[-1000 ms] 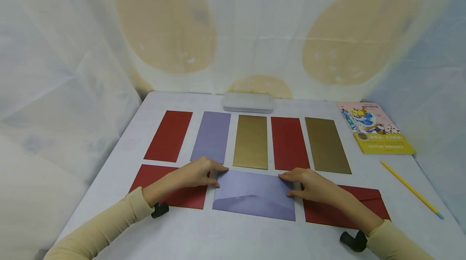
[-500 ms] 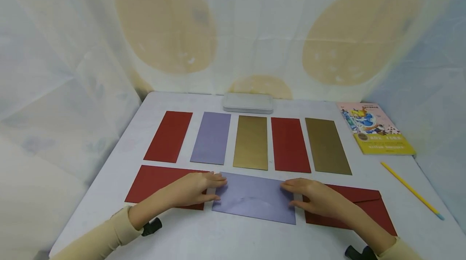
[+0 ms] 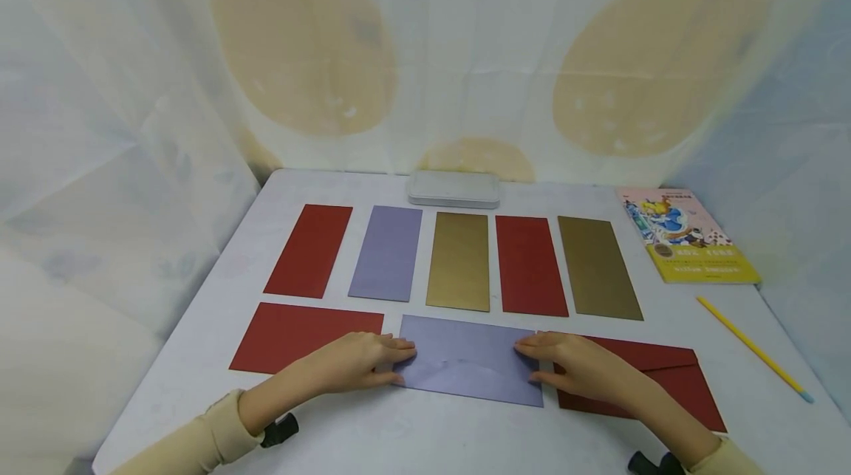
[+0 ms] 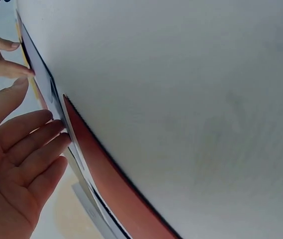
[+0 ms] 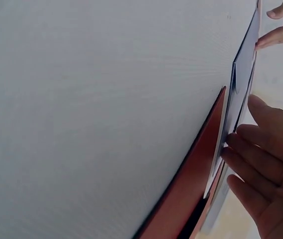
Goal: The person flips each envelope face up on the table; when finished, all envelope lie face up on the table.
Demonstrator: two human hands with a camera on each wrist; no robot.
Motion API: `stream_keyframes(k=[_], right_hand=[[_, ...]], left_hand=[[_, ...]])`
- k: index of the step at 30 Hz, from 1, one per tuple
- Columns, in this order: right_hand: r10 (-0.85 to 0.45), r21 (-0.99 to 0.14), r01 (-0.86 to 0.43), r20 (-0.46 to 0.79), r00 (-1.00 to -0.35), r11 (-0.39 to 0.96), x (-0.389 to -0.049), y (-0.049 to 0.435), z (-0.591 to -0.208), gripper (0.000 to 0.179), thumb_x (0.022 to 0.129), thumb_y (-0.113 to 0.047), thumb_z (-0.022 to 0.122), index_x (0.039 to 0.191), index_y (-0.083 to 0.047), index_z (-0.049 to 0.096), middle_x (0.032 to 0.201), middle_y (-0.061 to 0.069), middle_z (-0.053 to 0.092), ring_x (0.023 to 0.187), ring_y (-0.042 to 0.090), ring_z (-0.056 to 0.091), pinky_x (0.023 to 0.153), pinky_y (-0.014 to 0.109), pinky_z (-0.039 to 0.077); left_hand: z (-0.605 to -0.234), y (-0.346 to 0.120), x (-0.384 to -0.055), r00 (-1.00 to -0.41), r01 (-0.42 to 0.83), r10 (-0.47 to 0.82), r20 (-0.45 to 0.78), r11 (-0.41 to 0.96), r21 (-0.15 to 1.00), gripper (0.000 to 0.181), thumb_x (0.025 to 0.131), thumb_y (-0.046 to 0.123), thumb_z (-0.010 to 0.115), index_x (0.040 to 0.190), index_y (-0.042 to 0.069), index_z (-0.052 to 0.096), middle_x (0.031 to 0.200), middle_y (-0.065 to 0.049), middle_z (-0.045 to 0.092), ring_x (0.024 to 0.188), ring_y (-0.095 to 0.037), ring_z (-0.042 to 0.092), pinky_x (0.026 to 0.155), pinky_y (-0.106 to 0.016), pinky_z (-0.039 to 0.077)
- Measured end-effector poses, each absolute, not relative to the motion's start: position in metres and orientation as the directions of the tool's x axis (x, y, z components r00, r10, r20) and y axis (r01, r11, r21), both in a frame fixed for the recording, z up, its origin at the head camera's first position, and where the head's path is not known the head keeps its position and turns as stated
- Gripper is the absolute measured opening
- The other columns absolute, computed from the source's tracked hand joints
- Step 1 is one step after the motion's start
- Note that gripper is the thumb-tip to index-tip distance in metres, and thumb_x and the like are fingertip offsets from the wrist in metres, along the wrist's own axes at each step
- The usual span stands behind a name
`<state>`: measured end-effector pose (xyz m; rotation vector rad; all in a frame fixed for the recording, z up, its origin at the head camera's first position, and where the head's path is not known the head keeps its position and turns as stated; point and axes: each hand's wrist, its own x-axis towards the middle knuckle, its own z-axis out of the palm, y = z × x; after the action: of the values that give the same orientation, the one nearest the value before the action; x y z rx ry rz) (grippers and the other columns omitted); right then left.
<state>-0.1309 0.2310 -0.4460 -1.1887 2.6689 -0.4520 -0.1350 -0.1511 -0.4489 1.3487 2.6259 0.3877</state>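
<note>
A lavender envelope (image 3: pixel 465 360) lies flat at the middle of the near row in the head view, with a faint crease across it. At its left edge, my left hand (image 3: pixel 359 363) rests its fingertips on the paper, fingers nearly straight and thumb apart. The right hand (image 3: pixel 575 363) touches the opposite edge in much the same way. Both wrist views show relaxed, extended fingers along the envelope's sides, with the palm of the left hand (image 4: pixel 24 164) and of the right hand (image 5: pixel 270 169) visible. Red envelopes lie under or beside each wrist, the left one (image 3: pixel 302 335) and the right one (image 3: pixel 671 371).
Behind stands a row of upright-laid envelopes: red (image 3: pixel 309 250), lavender (image 3: pixel 385 253), gold (image 3: pixel 459 261), red (image 3: pixel 530 266) and gold (image 3: pixel 600 268). A pale flat case (image 3: pixel 454 188) sits at the back. At right are a book (image 3: pixel 688 235) and a yellow pencil (image 3: pixel 754 348).
Both hands have slid toward the near side along the lavender envelope's edges. The envelope has shifted slightly nearer, and its raised fold looks flatter than a second ago.
</note>
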Motion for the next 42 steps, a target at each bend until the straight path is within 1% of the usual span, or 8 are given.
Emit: stream_keyframes(k=[7, 11, 15, 21, 26, 30, 37, 42], right_hand=[[-0.74, -0.385, -0.671, -0.05, -0.67, 0.634, -0.131, 0.231, -0.442, 0.047, 0.085, -0.025, 0.075, 0.126, -0.004, 0.064, 0.124, 0.008, 0.064, 0.113, 0.027, 0.06, 0.086, 0.037, 0.052], [-0.733, -0.412, -0.665, -0.012, -0.68, 0.623, -0.136, 0.23, -0.438, 0.05, 0.085, -0.025, 0.076, 0.128, -0.005, 0.063, 0.126, 0.007, 0.063, 0.115, 0.026, 0.059, 0.086, 0.037, 0.052], [-0.73, -0.416, -0.678, 0.047, -0.681, 0.606, -0.143, 0.225, -0.436, 0.052, 0.084, -0.024, 0.076, 0.13, -0.006, 0.061, 0.128, 0.008, 0.062, 0.117, 0.028, 0.058, 0.086, 0.038, 0.051], [-0.736, -0.426, -0.697, 0.099, -0.67, 0.577, -0.154, 0.21, -0.432, 0.054, 0.084, -0.021, 0.077, 0.133, -0.007, 0.059, 0.129, 0.008, 0.061, 0.118, 0.029, 0.057, 0.087, 0.039, 0.051], [-0.752, -0.423, -0.727, 0.145, -0.643, 0.541, -0.165, 0.193, -0.424, 0.055, 0.084, -0.021, 0.077, 0.133, -0.005, 0.059, 0.129, 0.009, 0.061, 0.119, 0.028, 0.057, 0.089, 0.041, 0.05], [-0.772, -0.434, -0.747, 0.161, -0.615, 0.504, -0.173, 0.176, -0.421, 0.056, 0.084, -0.023, 0.077, 0.133, -0.005, 0.058, 0.13, 0.009, 0.06, 0.119, 0.026, 0.057, 0.092, 0.041, 0.049], [-0.818, -0.5, -0.775, 0.203, -0.538, 0.386, -0.187, 0.137, -0.43, 0.057, 0.084, -0.026, 0.077, 0.134, -0.005, 0.058, 0.131, 0.005, 0.06, 0.121, 0.019, 0.056, 0.096, 0.035, 0.046], [-0.856, -0.514, -0.793, 0.194, -0.479, 0.328, -0.193, 0.106, -0.432, 0.056, 0.086, -0.025, 0.075, 0.134, -0.004, 0.057, 0.131, 0.004, 0.06, 0.12, 0.014, 0.056, 0.097, 0.03, 0.044]], left_hand=[[-0.45, -0.155, -0.133, -0.572, 0.78, 0.82, 0.017, 0.537, 0.322, 0.048, 0.092, 0.039, 0.065, 0.131, 0.01, 0.062, 0.129, -0.002, 0.061, 0.118, -0.02, 0.058, 0.095, -0.033, 0.047], [-0.447, -0.163, -0.133, -0.581, 0.771, 0.812, 0.055, 0.528, 0.357, 0.053, 0.091, 0.039, 0.067, 0.135, 0.01, 0.058, 0.135, -0.003, 0.057, 0.124, -0.019, 0.052, 0.097, -0.034, 0.044], [-0.44, -0.173, -0.136, -0.617, 0.746, 0.783, 0.074, 0.553, 0.371, 0.056, 0.089, 0.037, 0.069, 0.137, 0.01, 0.055, 0.138, -0.003, 0.054, 0.129, -0.019, 0.048, 0.098, -0.034, 0.043], [-0.431, -0.194, -0.14, -0.685, 0.696, 0.724, 0.085, 0.615, 0.371, 0.057, 0.09, 0.035, 0.069, 0.139, 0.011, 0.054, 0.14, -0.003, 0.053, 0.13, -0.021, 0.047, 0.098, -0.036, 0.044], [-0.432, -0.219, -0.141, -0.754, 0.635, 0.648, 0.109, 0.676, 0.374, 0.059, 0.088, 0.033, 0.072, 0.14, 0.011, 0.053, 0.139, -0.005, 0.053, 0.13, -0.025, 0.046, 0.096, -0.04, 0.045], [-0.437, -0.238, -0.141, -0.801, 0.581, 0.585, 0.127, 0.707, 0.404, 0.062, 0.086, 0.032, 0.073, 0.141, 0.013, 0.052, 0.14, -0.008, 0.052, 0.13, -0.028, 0.046, 0.095, -0.042, 0.045], [-0.445, -0.266, -0.139, -0.841, 0.52, 0.513, 0.171, 0.682, 0.513, 0.065, 0.081, 0.031, 0.079, 0.139, 0.014, 0.055, 0.137, -0.006, 0.054, 0.128, -0.027, 0.049, 0.096, -0.041, 0.044], [-0.445, -0.285, -0.136, -0.857, 0.501, 0.481, 0.185, 0.692, 0.52, 0.065, 0.08, 0.033, 0.079, 0.137, 0.013, 0.056, 0.136, -0.008, 0.056, 0.125, -0.028, 0.051, 0.093, -0.041, 0.046]])
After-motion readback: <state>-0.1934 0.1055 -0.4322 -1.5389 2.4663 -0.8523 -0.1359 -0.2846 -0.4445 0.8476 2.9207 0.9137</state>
